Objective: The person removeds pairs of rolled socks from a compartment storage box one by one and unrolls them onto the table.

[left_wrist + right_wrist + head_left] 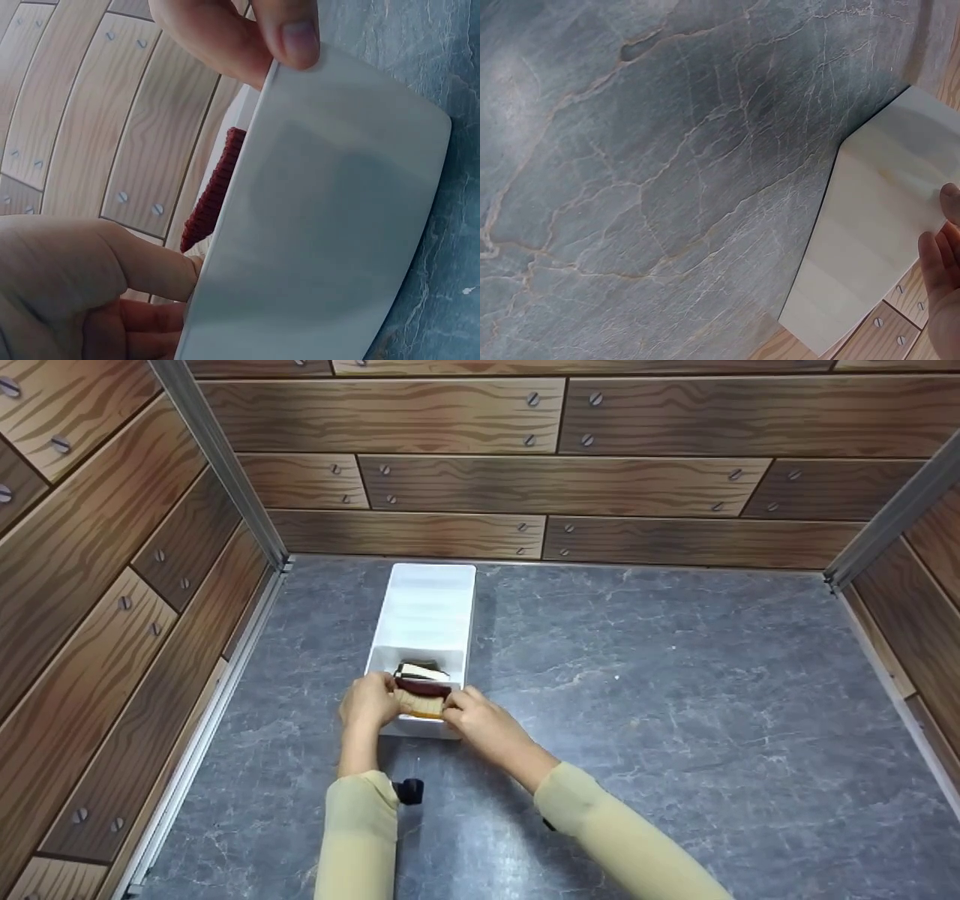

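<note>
A long white box (427, 607) has an open compartment at its near end, where folded ribbed pieces of fabric stand in a row. Nearest is a tan piece (420, 703) with an orange edge, behind it a dark red one (423, 687), then a black-and-white one (422, 671). My left hand (369, 701) pinches the tan piece at its left end, fingers over the rim. At the near right corner, my right hand (484, 724) grips the box rim beside the tan piece. The left wrist view shows the right thumb (300, 45) at that corner; some fingertips are hidden.
The box stands on a grey marbled tabletop (675, 697). Wood-patterned panels (465, 484) with metal corner posts (225, 457) rise at the back and both sides. The box's far end lies close to the back panel.
</note>
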Demonstrator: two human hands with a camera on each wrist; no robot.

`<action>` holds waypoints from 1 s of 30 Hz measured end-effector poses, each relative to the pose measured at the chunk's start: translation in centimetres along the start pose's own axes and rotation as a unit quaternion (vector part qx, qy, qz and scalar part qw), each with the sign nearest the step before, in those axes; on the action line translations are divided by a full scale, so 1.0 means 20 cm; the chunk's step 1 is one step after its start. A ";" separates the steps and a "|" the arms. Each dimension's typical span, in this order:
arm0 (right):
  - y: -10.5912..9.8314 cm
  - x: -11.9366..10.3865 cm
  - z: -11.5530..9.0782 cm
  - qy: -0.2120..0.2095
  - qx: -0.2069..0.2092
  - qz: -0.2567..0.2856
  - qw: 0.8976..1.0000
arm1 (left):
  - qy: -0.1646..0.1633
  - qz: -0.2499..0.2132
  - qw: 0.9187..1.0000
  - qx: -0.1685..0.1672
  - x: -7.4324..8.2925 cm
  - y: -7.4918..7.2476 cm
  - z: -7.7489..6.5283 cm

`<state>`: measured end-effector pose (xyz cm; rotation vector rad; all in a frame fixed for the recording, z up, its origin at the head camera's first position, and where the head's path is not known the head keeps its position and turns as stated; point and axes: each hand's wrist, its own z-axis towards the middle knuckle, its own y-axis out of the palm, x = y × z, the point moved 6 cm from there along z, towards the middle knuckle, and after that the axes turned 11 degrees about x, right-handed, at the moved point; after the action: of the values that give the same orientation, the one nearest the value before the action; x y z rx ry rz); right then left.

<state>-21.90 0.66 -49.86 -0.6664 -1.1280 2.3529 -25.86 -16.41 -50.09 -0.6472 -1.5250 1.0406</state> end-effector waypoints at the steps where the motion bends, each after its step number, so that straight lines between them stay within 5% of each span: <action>1: 0.00 0.00 0.00 0.001 -0.002 0.002 1.000 | 0.001 -0.005 1.000 0.002 0.00 -0.01 0.00; 24: 0.00 0.01 0.00 0.027 -0.029 -0.015 0.999 | 0.021 -0.048 0.998 0.034 0.06 -0.21 -0.04; 30: -0.04 0.01 0.03 0.066 0.015 0.015 0.998 | 0.044 -0.065 0.996 0.047 0.11 -0.29 -0.07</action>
<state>-22.31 0.81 -48.97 -0.8203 -1.0301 2.3081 -24.28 -16.84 -43.99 -0.5147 -1.4134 0.9672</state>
